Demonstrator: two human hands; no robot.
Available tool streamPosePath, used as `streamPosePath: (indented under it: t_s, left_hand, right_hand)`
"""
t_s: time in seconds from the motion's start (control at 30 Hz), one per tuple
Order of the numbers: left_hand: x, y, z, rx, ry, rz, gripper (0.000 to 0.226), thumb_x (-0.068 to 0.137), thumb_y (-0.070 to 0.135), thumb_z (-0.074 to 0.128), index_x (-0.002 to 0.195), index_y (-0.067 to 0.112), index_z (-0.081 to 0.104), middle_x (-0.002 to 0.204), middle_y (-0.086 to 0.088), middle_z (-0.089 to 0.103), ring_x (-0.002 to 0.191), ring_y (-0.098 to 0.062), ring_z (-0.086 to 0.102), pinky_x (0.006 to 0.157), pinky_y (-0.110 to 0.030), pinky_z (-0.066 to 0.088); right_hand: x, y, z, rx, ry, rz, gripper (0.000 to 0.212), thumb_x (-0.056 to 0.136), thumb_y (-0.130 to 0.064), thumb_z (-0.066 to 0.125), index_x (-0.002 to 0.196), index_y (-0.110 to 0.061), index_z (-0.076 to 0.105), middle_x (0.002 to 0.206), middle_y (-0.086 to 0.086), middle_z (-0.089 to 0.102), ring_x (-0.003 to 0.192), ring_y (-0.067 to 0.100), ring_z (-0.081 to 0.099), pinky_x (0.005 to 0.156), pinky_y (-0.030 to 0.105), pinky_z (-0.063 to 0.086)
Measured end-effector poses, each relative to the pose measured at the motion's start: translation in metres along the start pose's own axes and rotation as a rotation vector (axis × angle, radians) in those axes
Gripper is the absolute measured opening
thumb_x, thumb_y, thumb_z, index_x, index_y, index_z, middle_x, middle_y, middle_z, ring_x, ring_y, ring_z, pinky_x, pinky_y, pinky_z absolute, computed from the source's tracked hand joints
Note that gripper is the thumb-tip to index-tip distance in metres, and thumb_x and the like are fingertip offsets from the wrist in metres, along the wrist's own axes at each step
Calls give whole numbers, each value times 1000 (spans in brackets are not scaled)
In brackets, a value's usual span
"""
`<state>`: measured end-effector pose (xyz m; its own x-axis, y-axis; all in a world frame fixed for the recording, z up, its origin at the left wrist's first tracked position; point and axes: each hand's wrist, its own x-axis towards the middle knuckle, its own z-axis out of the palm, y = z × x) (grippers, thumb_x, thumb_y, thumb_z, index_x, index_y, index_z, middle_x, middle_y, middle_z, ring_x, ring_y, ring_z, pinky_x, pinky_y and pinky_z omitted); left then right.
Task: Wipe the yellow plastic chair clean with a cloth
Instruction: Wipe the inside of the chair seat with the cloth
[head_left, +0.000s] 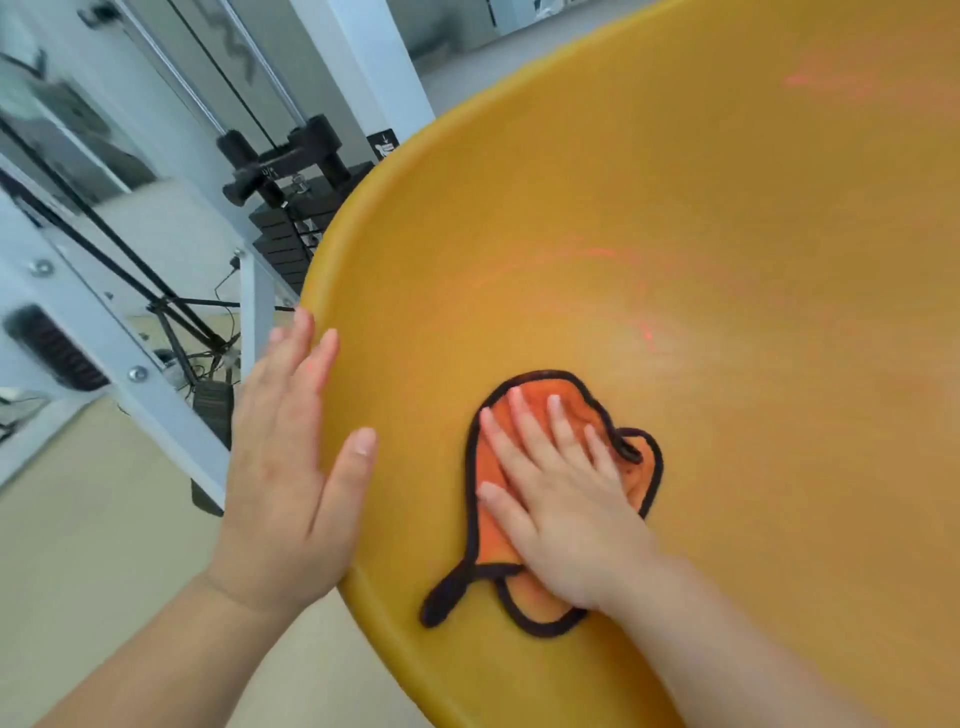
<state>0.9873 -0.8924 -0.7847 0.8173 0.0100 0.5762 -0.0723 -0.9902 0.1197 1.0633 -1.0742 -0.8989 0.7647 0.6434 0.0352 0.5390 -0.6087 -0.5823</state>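
The yellow plastic chair (675, 234) fills the right and centre of the head view, its smooth seat curving up to a rounded rim. An orange cloth (493, 519) with a dark border lies flat on the seat near the front left. My right hand (561, 504) presses palm-down on the cloth, fingers spread and pointing away from me. My left hand (291, 467) rests against the chair's left rim, fingers straight along the outer edge and the thumb lying on the seat's top side.
A white metal frame (156, 395) with bolts, cables and a black weight stack (283, 234) stands to the left, close behind the chair rim. Beige floor (88, 561) lies below my left forearm.
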Motion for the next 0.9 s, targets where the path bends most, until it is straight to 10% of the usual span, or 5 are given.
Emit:
streamPosePath:
  t_s: [0.3, 0.67, 0.9]
  left_hand:
    - [-6, -6, 7, -202, -15, 31, 79, 103, 57, 11, 155, -3, 17, 166, -12, 12, 154, -25, 8, 123, -53, 12]
    - [-8, -17, 17, -613, 93, 9, 86, 101, 63, 15, 153, -5, 19, 164, -14, 19, 154, -27, 13, 122, -56, 15]
    - [-9, -22, 17, -601, 42, 34, 86, 98, 67, 19, 156, 4, 15, 167, -2, 13, 155, -18, 5, 123, -53, 12]
  right_hand:
    - [15, 61, -15, -82, 83, 407, 68, 100, -64, 11, 157, -42, -19, 164, -1, -32, 151, 34, -29, 124, 54, -12]
    - [-20, -79, 6, 213, -56, -267, 62, 102, -62, 19, 148, -55, -23, 155, -32, -37, 144, 4, -39, 118, 33, -25]
    - [39, 47, -8, -85, 202, 644, 72, 99, -67, 18, 159, -41, -11, 169, 2, -21, 154, 37, -18, 124, 56, -7]
